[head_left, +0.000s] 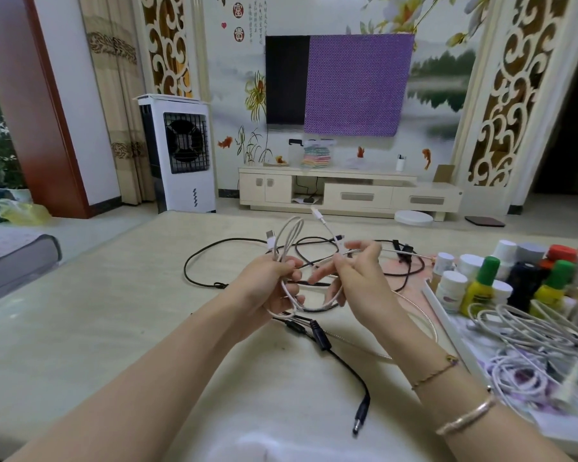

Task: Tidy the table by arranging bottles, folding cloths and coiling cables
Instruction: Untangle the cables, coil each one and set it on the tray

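while looped, white cable point(289, 261) in both grips

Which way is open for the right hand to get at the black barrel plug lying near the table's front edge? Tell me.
Probably straight back and down: the black barrel plug lies on bare table beside the right forearm, with nothing over it. But the right hand is pinching the white cable that the left hand grips, so it must let go first.

Both bare forearms reach forward, hands raised close together. The left hand point(274, 288) curls its fingers in a closed grip round looped white cable point(289, 241). The right hand point(354, 275) (bracelets at the wrist) pinches that cable between thumb and fingertips.
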`<action>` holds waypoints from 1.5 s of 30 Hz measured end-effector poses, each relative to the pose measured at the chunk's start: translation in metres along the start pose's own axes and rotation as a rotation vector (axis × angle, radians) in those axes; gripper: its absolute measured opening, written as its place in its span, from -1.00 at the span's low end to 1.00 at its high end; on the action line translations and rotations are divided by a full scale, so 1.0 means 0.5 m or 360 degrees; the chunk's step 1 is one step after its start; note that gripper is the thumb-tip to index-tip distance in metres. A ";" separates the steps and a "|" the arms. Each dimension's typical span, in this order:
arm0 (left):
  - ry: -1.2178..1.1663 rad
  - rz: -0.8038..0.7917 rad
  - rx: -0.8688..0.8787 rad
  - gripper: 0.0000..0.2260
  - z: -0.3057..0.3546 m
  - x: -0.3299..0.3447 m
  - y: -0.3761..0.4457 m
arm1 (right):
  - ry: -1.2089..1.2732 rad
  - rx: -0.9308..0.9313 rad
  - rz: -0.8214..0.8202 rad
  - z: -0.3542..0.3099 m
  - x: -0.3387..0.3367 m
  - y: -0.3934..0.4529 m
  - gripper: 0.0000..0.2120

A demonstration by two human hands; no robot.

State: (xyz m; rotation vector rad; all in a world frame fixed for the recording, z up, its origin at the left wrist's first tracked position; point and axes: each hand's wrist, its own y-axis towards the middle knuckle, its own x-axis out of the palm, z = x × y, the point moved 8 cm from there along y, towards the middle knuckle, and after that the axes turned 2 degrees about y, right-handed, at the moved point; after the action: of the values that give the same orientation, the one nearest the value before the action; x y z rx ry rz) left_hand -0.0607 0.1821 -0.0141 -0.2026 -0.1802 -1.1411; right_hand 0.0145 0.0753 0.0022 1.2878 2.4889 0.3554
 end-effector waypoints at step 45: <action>0.0941 -0.0269 0.0414 -0.63 0.005 0.035 -0.014 | -0.0411 -0.0585 0.0004 -0.080 0.017 -0.045 -0.87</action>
State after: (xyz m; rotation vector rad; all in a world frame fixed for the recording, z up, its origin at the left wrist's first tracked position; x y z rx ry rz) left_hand -0.0599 0.1644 -0.0066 0.3875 0.1832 -1.2854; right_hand -0.0223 0.0666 0.0298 1.1080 2.0880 0.5764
